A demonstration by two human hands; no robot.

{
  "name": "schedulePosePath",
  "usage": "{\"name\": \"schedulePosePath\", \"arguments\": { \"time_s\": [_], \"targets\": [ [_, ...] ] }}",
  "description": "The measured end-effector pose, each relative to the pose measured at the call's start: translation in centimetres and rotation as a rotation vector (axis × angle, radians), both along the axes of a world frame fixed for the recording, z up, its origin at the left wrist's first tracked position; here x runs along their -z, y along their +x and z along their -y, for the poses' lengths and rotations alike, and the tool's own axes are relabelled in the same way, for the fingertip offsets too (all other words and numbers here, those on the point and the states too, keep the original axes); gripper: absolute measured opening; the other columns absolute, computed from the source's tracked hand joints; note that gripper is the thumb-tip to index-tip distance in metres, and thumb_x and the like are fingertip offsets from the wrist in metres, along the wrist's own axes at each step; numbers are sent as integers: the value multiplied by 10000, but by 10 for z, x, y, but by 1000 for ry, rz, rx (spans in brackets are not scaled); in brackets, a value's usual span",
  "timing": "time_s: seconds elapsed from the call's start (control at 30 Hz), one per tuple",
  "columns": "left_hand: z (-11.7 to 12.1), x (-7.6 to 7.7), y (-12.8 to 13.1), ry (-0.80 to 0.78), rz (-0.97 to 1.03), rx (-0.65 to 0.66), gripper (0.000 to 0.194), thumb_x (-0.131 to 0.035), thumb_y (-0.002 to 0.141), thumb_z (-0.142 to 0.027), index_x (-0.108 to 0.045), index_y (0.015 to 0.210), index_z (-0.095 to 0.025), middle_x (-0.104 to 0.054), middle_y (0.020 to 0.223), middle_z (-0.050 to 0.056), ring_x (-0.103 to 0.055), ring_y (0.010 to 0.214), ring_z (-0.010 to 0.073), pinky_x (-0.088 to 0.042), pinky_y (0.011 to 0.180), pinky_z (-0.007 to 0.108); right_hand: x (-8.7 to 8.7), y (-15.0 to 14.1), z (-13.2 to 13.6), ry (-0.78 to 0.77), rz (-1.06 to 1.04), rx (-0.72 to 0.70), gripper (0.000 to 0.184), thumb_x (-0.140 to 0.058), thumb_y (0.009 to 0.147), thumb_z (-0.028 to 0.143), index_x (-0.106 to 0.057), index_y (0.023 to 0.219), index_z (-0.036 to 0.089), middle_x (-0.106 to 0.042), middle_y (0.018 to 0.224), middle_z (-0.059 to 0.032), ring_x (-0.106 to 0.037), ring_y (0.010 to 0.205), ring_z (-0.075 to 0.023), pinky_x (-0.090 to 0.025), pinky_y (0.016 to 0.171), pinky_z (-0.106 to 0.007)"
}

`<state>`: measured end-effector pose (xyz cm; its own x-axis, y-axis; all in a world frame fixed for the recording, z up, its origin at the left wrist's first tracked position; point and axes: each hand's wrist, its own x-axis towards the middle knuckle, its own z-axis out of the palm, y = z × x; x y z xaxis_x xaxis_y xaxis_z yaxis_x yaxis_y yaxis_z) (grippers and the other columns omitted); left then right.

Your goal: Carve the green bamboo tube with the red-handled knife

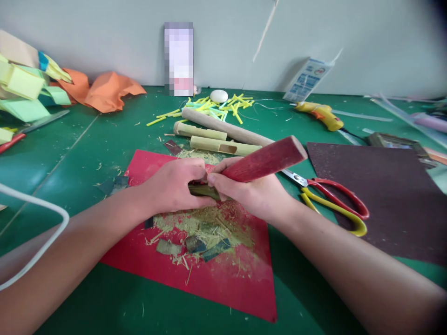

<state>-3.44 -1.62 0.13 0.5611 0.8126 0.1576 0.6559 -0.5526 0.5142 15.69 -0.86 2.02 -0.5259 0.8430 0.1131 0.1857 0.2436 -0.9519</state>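
Observation:
My left hand point(172, 184) is closed around a short dark piece of bamboo point(203, 190), held just above a red sheet point(244, 293). In my right hand point(256, 195) is a tool with a thick red wooden handle point(267, 160), which slants up to the right. Its working end is hidden between my hands, against or close to the bamboo. Pale shavings and dust point(209, 223) cover the sheet below, among several scraps of dark sandpaper point(215, 250). Just beyond my hands lie two bamboo tubes, the nearer one point(209, 143) with a cut notch, and a wooden rod point(223, 125).
Scissors point(335, 197) with red and yellow handles lie right, partly on a dark brown sheet point(384, 200). Behind are yellow strips point(240, 104), a white egg-shaped thing point(219, 96), a yellow glue gun point(323, 115) and a phone point(179, 58). Orange paper point(111, 90) sits left; a white cable point(52, 204) crosses near my left forearm.

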Motion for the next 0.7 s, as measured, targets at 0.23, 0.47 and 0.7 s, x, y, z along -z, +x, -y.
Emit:
{"name": "schedulePosePath", "arguments": {
  "time_s": [0.23,0.47,0.7],
  "targets": [
    [0,1,0,-1,-4,1,306,-705,787,-454,-609,799,-164,-553,798,8,-535,761,164,-378,657,297,1,0,1,16,-7,7,147,-635,814,197,-597,674,174,-602,595,41,-526,529,-76,-422,494,-209],
    [0,-2,-2,-9,7,45,269,-718,780,-391,-568,769,-168,-531,792,-5,-518,751,148,-373,653,289,5,-1,0,126,14,32,180,-593,791,196,-548,617,191,-626,649,6,-579,619,-117,-472,576,-243],
    [0,-5,-3,3,30,87,184,-706,789,-329,-615,812,-171,-547,815,11,-529,766,157,-401,676,298,8,9,1,206,31,120,214,-570,747,146,-486,554,188,-484,542,43,-410,500,-68,-347,459,-226]
  ]
}}
